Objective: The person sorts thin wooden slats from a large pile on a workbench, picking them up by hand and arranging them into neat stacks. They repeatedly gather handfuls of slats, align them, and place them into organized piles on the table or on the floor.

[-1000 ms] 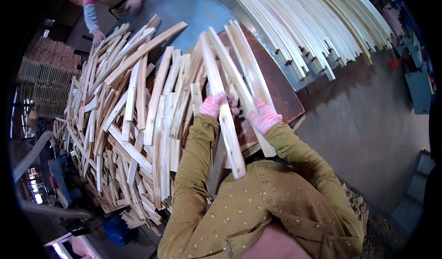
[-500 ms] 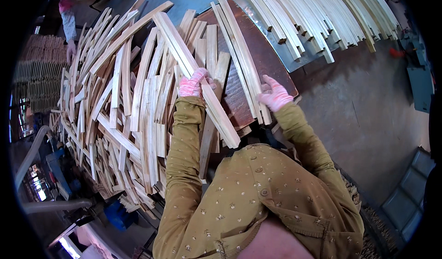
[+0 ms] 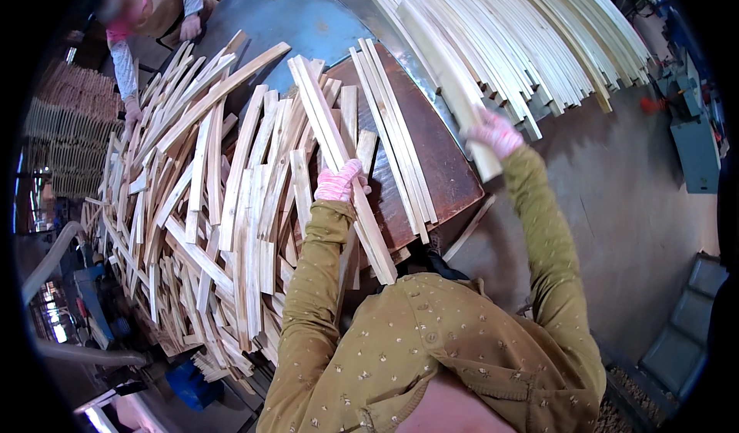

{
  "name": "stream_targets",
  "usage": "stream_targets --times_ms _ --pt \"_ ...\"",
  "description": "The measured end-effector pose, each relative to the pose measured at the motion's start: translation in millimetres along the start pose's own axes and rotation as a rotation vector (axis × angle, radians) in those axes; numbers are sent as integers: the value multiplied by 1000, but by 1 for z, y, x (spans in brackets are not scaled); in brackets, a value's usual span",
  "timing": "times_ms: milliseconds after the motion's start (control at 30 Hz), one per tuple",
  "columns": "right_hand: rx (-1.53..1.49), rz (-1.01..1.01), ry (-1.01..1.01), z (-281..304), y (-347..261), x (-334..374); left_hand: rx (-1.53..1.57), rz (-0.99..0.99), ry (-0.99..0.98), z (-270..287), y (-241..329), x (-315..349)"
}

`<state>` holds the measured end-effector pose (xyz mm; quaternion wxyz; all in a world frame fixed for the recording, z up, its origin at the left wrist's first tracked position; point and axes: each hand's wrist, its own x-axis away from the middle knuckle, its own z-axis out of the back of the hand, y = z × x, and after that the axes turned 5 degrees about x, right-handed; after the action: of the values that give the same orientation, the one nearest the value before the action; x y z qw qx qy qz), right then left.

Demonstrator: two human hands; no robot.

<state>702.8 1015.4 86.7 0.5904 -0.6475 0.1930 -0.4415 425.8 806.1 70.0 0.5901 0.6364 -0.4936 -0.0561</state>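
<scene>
Wearing a pink and white glove, my left hand (image 3: 339,183) is closed around long wooden strips (image 3: 317,110), held slanting above the table. My right hand (image 3: 495,133), gloved the same way and smeared by motion, grips a pale wooden strip (image 3: 454,86) close to its near end, at the edge of a metal surface. Between my hands, a few narrow wooden strips (image 3: 396,140) lie side by side on a reddish-brown board (image 3: 454,179). To the left of my left hand spreads a large jumbled pile of wooden strips (image 3: 231,179).
A row of aligned strips (image 3: 546,40) covers the metal surface at the far right. Beyond the pile, another person's gloved hand (image 3: 132,113) touches its far left edge. A grey-green machine (image 3: 693,148) stands at right; a pale hose (image 3: 58,256) curves at left.
My right hand has moved right and away from the strips on the board and now grips a strip by the metal surface. My left hand still holds its strips, slightly nearer me.
</scene>
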Motion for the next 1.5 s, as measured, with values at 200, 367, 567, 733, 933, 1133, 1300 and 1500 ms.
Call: stream_targets --times_ms 200,367,567,733,933,1133,1300,1500 --pt "813 -40 505 46 -106 -65 -48 32 44 2 -9 7" --pt "372 64 387 22 -92 -64 -69 43 56 1 -11 11" --pt "1049 -119 -175 -152 -14 63 -58 61 52 -2 -18 3" --pt "873 -123 36 -163 38 65 -52 32 97 -9 -17 -1" --pt "-432 9 -104 -72 112 43 336 33 -169 -55 -27 3" --pt "-1230 -228 -511 -34 95 72 24 140 -174 -81 -49 -18" --pt "-1295 -233 -494 -42 96 73 -323 68 -140 -62 -91 -61" --pt "-888 -157 -371 -57 123 61 -36 224 -185 -62 -110 -68"
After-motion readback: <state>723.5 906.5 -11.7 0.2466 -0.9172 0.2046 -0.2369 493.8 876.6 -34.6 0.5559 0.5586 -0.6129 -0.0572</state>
